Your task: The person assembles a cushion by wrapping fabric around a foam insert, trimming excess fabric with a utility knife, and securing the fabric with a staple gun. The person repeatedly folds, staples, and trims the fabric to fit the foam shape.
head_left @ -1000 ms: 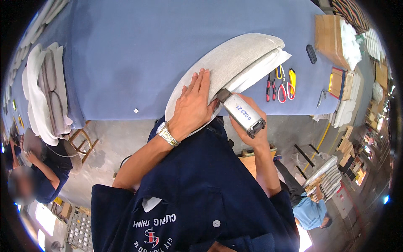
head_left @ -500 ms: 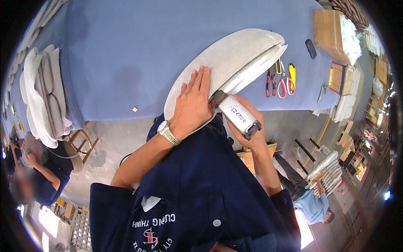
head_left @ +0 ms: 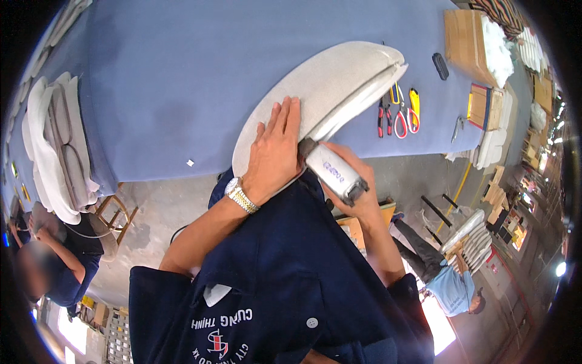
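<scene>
A curved, light grey fabric-covered cushion [head_left: 315,79] lies at the front edge of the blue-topped table. My left hand [head_left: 276,148] rests flat on its near end, fingers stretched out, with a metal-band watch on the wrist. My right hand [head_left: 357,167] is wrapped round a staple gun [head_left: 332,170] with a pale metal body and black ends. The staple gun's nose meets the cushion's near edge, close beside my left hand. The exact contact spot is hidden by the tool and my hand.
Right of the cushion lie red-handled pliers [head_left: 381,118], scissors [head_left: 401,121] and a yellow cutter [head_left: 414,109]. A black case [head_left: 441,67] and a cardboard box [head_left: 467,45] with white filling stand beyond. Stacked cushion pieces [head_left: 57,142] sit at left. Two other people are nearby, left and right.
The staple gun has slid slightly down the cushion's near edge, toward my body. My left hand stays pressed on the cushion. The whole view has shifted a little.
</scene>
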